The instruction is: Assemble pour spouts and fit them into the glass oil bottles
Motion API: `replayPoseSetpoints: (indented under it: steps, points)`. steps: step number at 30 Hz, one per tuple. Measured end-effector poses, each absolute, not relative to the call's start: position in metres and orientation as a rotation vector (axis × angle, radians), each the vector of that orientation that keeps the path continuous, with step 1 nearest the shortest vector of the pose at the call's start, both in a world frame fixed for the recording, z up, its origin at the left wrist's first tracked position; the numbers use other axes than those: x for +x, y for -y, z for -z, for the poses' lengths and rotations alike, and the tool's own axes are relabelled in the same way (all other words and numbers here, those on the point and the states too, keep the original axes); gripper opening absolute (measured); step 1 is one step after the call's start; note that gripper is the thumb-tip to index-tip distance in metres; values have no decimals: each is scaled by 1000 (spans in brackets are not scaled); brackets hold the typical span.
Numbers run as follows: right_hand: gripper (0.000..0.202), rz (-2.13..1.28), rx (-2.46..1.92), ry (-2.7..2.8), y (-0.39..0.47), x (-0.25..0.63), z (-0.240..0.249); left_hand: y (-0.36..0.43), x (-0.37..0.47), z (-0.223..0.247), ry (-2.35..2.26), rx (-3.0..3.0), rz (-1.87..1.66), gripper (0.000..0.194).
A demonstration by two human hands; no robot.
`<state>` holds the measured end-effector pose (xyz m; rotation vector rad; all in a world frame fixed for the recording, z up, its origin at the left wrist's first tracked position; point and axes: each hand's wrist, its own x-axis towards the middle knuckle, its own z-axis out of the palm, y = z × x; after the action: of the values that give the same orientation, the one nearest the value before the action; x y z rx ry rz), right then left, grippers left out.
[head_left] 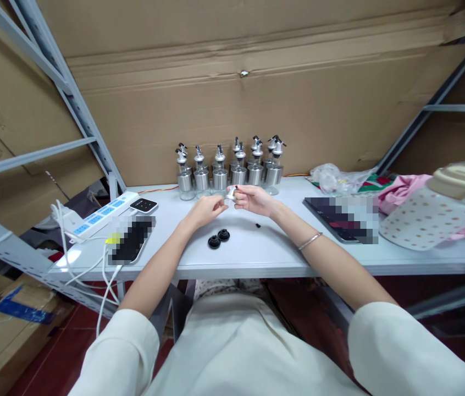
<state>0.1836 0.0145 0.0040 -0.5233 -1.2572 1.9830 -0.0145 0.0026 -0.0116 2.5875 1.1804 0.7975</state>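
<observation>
My right hand (255, 201) pinches a small silver pourer spout (231, 192) with a black tip, held up over the table. Close by on its left is my left hand (208, 210), its fingers curled together near the lower end of the spout. Whatever those left fingertips hold, if anything, is too small to make out. Two round black stoppers (219, 238) lie on the table between my forearms. A tiny black piece (258, 225) rests below my right hand. Behind both hands stand several glass oil bottles (238, 175) with steel sleeves and pourer tops.
On the left of the white table (241, 261) lie a power strip (103, 215), a small black device (144, 205) and a cabled phone (131, 242). To the right are a dark tablet (331, 220), a plastic bag (335, 179) and a dotted jug (426, 214). Cardboard (232, 110) stands behind.
</observation>
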Motion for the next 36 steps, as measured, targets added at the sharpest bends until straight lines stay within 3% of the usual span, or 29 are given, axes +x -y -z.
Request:
replayPoseSetpoints:
  steps: [7,15,22,28,36]
  points:
    - [29,-1934,-529,1077,-21,194,-9,10,-6,7,-835,2338,-531,30]
    - [18,-1953,-437,1135,-28,196,-2,3,-6,18,-925,2402,-470,39]
    - [27,-1925,-554,1176,-26,196,-2,-6,-5,24,-1092,2653,-599,38]
    - [31,-2037,-533,1306,-23,196,1,-4,-8,16,-1382,2743,-907,36]
    - [31,-2050,-429,1183,-13,187,-2,2,-4,15,-1480,2800,-1149,48]
